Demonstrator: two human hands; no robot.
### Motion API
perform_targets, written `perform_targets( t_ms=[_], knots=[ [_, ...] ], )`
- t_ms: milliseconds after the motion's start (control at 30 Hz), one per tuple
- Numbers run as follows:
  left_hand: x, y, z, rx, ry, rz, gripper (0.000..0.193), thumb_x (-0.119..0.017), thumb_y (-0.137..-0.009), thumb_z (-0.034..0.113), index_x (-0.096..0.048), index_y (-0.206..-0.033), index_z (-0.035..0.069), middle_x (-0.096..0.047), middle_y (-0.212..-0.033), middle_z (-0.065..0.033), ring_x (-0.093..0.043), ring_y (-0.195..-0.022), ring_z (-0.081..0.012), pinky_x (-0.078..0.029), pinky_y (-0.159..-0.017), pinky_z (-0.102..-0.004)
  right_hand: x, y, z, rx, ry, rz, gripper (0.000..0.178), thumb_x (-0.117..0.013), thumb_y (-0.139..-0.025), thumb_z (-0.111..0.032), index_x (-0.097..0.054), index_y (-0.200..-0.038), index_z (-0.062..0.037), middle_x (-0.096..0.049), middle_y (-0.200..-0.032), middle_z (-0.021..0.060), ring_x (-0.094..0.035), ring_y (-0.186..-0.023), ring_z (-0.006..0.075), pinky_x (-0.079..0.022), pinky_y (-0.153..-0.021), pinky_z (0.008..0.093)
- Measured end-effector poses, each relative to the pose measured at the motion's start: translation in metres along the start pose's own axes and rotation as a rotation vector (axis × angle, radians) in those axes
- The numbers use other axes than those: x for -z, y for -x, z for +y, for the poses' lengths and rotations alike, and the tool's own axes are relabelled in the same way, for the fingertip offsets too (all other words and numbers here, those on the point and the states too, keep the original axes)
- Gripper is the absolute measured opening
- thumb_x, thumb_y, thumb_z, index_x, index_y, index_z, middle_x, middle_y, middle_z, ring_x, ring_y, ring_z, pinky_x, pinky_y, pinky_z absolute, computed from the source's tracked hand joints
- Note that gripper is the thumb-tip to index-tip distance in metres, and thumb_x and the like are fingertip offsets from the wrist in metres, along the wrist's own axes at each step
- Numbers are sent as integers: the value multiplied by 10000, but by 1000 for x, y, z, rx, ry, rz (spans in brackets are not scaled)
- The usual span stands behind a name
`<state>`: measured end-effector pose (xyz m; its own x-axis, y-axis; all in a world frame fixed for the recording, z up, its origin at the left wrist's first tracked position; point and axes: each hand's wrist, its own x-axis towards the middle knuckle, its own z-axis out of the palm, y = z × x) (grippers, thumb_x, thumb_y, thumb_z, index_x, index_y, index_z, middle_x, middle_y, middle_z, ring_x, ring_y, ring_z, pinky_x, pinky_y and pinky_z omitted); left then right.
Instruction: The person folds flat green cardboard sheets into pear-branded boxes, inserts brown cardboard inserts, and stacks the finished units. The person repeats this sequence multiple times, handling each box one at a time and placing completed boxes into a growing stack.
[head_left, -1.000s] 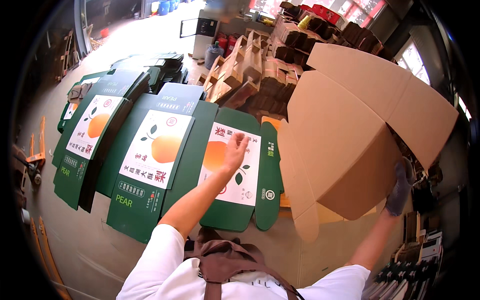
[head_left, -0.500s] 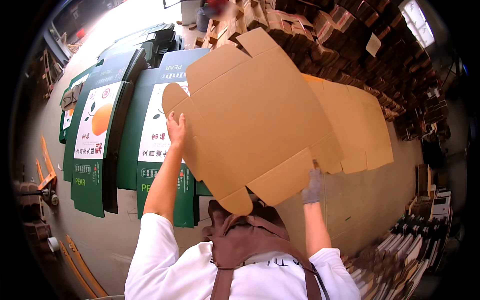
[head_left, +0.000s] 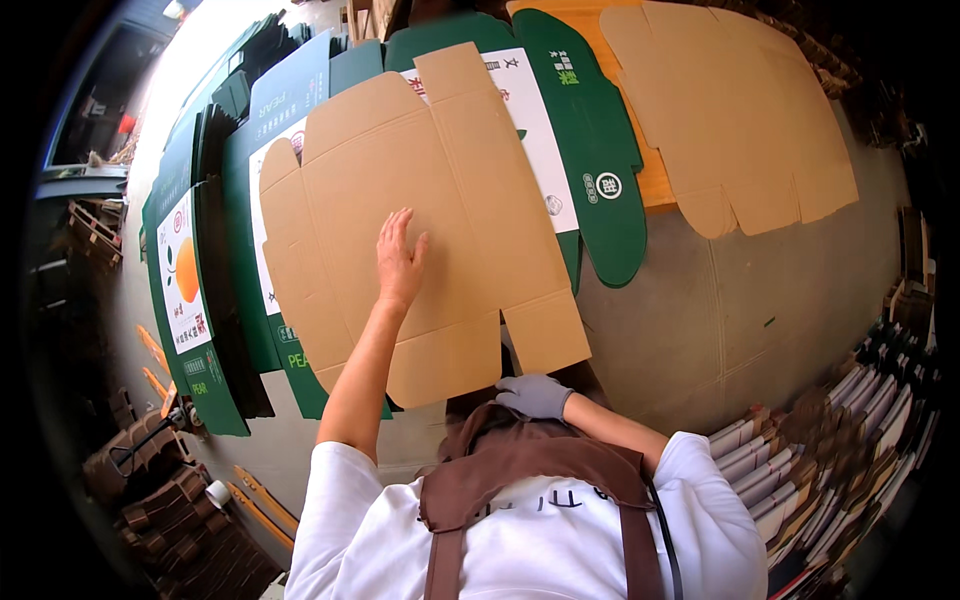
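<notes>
We have the cardboard across the middle of the frame. Our left hand is over its centre, fingers extended, unclenched; our gloved right hand bends inward at lower centre, its grip we cannot tell.

Left hand is forward, fingers extended; right hand points inward.

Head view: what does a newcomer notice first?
The large unprinted brown cardboard blank in the centre, with the bare left hand at its middle and the grey-gloved right hand by its near edge. Next, the green printed carton blank showing from under its right side. Then the stack of green cartons at far left, bright with an orange pear on a white panel.
</notes>
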<state>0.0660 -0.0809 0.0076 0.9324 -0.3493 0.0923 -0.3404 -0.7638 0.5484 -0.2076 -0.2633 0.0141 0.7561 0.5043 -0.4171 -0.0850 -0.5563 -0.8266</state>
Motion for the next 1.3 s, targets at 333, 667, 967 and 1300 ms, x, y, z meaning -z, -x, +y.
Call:
perform_targets(
  t_ms=[333,667,967,1300],
  knots=[
    [-49,-8,42,-67,-223,-24,504,-597,-944,274,-446,-1381,73,-438,-1459,-130,-331,-1405,-322,-261,-1144,-469,145,61,41,-333,-260,933,200,-625,-917,-234,-646,-1036,-74,-666,-846,145,-665,-758,317,-517,-659,404],
    [-47,7,33,-132,-292,-141,596,-612,-927,301,-393,-1436,83,-349,-1533,-114,-260,-1447,-304,-212,-1175,-473,171,23,108,-673,16,903,406,-647,-862,-377,-579,-1123,-74,-628,-1069,168,-609,-983,369,-497,-804,476],
    [-22,58,40,-155,-183,-158,524,-643,-896,264,-472,-1350,65,-423,-1452,-135,-330,-1394,-312,-261,-1139,-486,99,51,139,-629,-486,1347,309,-687,-861,-240,-615,-1038,3,-657,-908,92,-634,-808,220,-521,-731,371],
    [65,-51,282,-156,-159,-539,578,-584,-882,553,-663,-826,-17,-674,-813,-169,-655,-780,-372,-524,-723,-439,190,83,-95,-216,-723,893,224,-657,-879,-123,-538,-1009,14,-642,-861,85,-612,-697,122,-520,-656,284]
  ],
)
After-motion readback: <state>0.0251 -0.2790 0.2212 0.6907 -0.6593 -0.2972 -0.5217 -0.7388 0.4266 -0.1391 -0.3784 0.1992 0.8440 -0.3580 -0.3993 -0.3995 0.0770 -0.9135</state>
